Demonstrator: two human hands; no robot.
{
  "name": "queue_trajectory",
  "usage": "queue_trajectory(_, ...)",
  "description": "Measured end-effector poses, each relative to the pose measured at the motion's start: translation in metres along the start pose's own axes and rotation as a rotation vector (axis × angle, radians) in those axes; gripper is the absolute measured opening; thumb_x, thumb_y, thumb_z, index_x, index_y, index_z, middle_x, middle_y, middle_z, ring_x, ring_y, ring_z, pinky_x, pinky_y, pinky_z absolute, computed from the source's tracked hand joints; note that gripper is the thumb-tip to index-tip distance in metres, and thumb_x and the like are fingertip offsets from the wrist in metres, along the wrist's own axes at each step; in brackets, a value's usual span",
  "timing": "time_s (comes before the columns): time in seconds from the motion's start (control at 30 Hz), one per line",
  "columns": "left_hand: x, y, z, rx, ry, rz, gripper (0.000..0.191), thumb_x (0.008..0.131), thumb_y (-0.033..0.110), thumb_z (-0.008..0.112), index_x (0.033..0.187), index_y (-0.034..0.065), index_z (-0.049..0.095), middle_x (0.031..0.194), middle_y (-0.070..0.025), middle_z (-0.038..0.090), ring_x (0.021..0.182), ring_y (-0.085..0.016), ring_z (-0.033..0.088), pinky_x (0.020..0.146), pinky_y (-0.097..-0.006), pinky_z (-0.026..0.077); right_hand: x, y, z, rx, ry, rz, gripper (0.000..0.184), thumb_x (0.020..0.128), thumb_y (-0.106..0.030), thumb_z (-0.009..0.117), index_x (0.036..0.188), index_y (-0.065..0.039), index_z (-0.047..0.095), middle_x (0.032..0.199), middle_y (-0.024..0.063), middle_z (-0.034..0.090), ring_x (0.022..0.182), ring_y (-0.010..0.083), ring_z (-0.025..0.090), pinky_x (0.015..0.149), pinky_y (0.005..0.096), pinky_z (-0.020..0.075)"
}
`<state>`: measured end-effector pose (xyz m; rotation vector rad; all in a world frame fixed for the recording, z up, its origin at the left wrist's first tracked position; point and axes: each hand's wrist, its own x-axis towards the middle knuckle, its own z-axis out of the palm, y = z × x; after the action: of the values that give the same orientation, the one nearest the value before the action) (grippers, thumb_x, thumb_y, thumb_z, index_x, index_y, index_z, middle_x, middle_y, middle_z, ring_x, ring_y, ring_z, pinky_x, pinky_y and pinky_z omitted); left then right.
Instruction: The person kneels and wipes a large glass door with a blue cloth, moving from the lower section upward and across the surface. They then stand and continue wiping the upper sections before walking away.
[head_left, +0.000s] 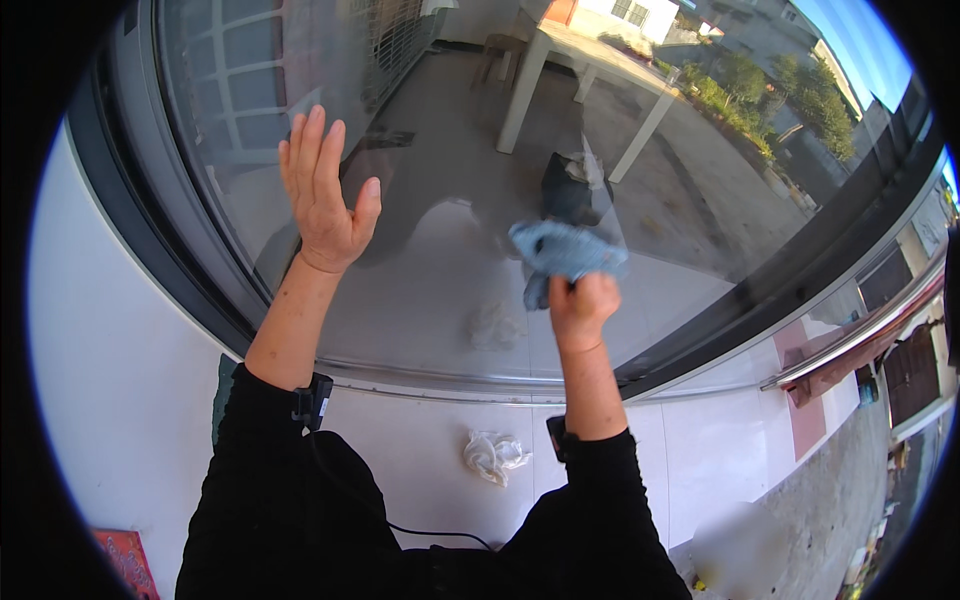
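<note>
A large glass pane (442, 285) in a dark metal frame (697, 330) fills the space before me. My left hand (322, 195) is raised at the left part of the pane, its fingers extended, the thumb apart, with nothing in it. Whether its palm touches the glass I cannot tell. My right hand (589, 307) grips a blue cloth (574, 251) against or very near the glass, right of the middle. The cloth is bunched and slightly blurred, and part of it hangs down left of the fist.
A crumpled white plastic bag (495, 456) lies on the pale tiled floor (450, 420) below the pane. To the left rises a white wall (112, 337). A metal rail (855, 330) stands at the right. Behind the glass are a table (523, 94) and a dark bin (566, 191).
</note>
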<state>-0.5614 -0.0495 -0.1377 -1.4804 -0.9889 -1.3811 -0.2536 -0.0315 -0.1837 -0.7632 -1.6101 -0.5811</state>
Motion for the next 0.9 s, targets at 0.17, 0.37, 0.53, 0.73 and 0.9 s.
queue_trajectory(0.17,0.004,0.002,0.002,-0.002,0.026,-0.009,0.058,0.09,0.025,0.058,0.141,-0.0001,0.046,0.149,-0.0202,0.043,0.143,-0.036,0.035,0.118,-0.0492,0.018,-0.087,0.001,-0.019,0.068,-0.461,0.137,0.029,0.069,0.002,0.065,0.095,-0.01,0.066,0.087,0.0069,0.061,0.071,0.0277,0.063,0.061,0.0382,0.0525)
queue_trajectory(0.37,0.005,0.002,-0.001,0.036,-0.042,-0.011,0.059,0.092,0.023,0.055,0.143,-0.002,0.041,0.151,-0.0217,0.039,0.143,-0.039,0.032,0.118,-0.0515,0.018,0.072,0.015,-0.024,0.06,-0.088,-0.038,0.031,0.069,0.005,0.063,0.096,-0.009,0.067,0.084,0.0106,0.059,0.068,0.0299,0.061,0.06,0.0377,0.0503)
queue_trajectory(0.53,0.004,0.0,0.002,0.011,0.013,-0.027,0.058,0.091,0.026,0.057,0.142,0.0004,0.045,0.15,-0.0197,0.042,0.143,-0.036,0.035,0.118,-0.0498,0.018,0.189,0.018,-0.013,-0.01,0.295,-0.064,0.021,0.075,0.002,0.061,0.094,-0.007,0.065,0.081,0.0128,0.056,0.07,0.0319,0.058,0.062,0.0393,0.0488)
queue_trajectory(0.73,0.0,0.0,0.001,0.013,0.005,-0.028,0.059,0.091,0.025,0.056,0.142,-0.0014,0.044,0.15,-0.0219,0.041,0.143,-0.038,0.033,0.119,-0.0502,0.017,-0.015,-0.008,0.004,0.119,-0.202,-0.013,0.032,0.062,-0.001,0.067,0.092,-0.011,0.066,0.082,0.0083,0.056,0.062,0.0281,0.059,0.054,0.0371,0.0494)
queue_trajectory(0.9,0.005,0.004,0.002,0.035,0.0,0.004,0.058,0.092,0.024,0.055,0.143,-0.0022,0.043,0.15,-0.0218,0.041,0.143,-0.038,0.033,0.119,-0.05,0.018,-0.099,0.016,-0.019,0.043,-0.506,-0.09,0.023,0.068,-0.003,0.067,0.088,-0.014,0.068,0.079,0.0034,0.054,0.059,0.022,0.059,0.051,0.0345,0.0486)
